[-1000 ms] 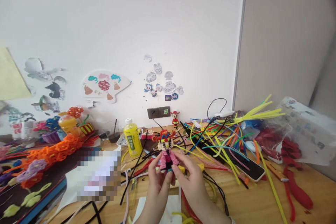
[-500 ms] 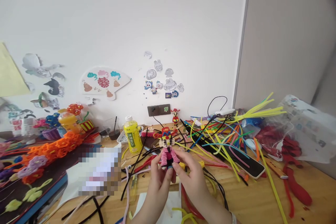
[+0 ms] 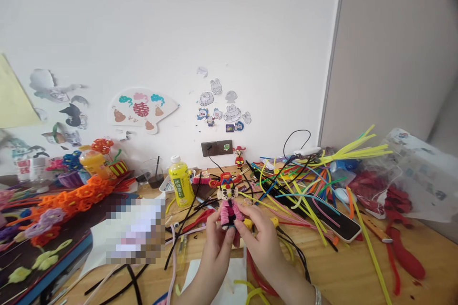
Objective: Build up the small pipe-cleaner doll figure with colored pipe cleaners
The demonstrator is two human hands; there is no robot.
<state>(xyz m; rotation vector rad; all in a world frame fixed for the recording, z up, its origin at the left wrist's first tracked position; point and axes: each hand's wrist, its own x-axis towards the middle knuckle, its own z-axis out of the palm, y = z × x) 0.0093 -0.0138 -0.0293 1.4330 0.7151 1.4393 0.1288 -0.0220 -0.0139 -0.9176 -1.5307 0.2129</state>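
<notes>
A small pipe-cleaner doll [image 3: 227, 201] with a pink body, white face and red-and-blue hat stands upright above the wooden desk [image 3: 343, 276]. My left hand [image 3: 215, 243] pinches its lower body from the left. From the right, my right hand [image 3: 260, 238] has its fingers closed on the doll's base. Both wrists come up from the bottom edge. A white sheet [image 3: 229, 286] lies on the desk under my hands.
A heap of coloured pipe cleaners [image 3: 304, 186] covers the desk to the right, over a black keyboard [image 3: 322, 221]. Red pieces [image 3: 404, 252] lie far right. A yellow bottle [image 3: 180, 187] stands left of the doll, orange pipe-cleaner flowers [image 3: 75, 198] further left. Black pipe cleaners [image 3: 179, 243] lie loose.
My hands and the doll have stayed nearly in place, drifting slightly up and the fingers shifting on its base. The view has tilted a little.
</notes>
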